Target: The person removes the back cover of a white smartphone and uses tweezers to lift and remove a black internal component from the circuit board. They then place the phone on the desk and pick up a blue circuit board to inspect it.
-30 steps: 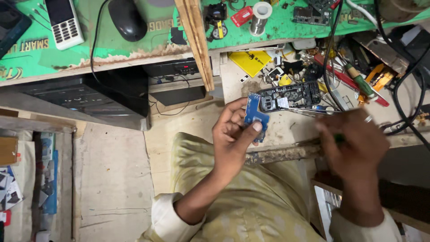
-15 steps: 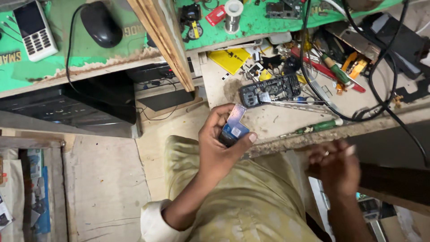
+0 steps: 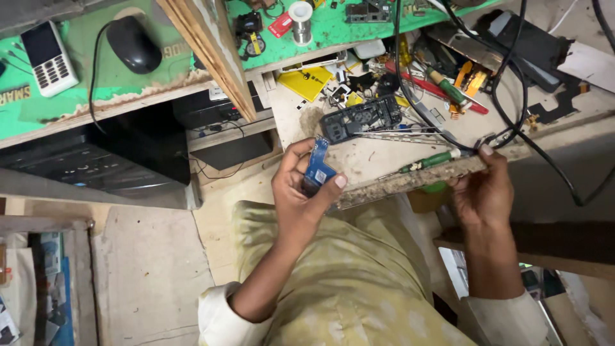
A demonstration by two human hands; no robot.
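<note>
Fingers of the left hand (image 3: 298, 192) clamp a small blue circuit board (image 3: 318, 165), lifted just off the bench edge (image 3: 410, 181). The right hand (image 3: 482, 189) curls at the green-handled screwdriver (image 3: 428, 162), seemingly not yet gripping it; board work looks unstarted.

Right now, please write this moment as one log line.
left hand: holds small blue circuit board | right hand: at workbench edge, fingertips by green-handled screwdriver | black phone frame: on bench
</note>
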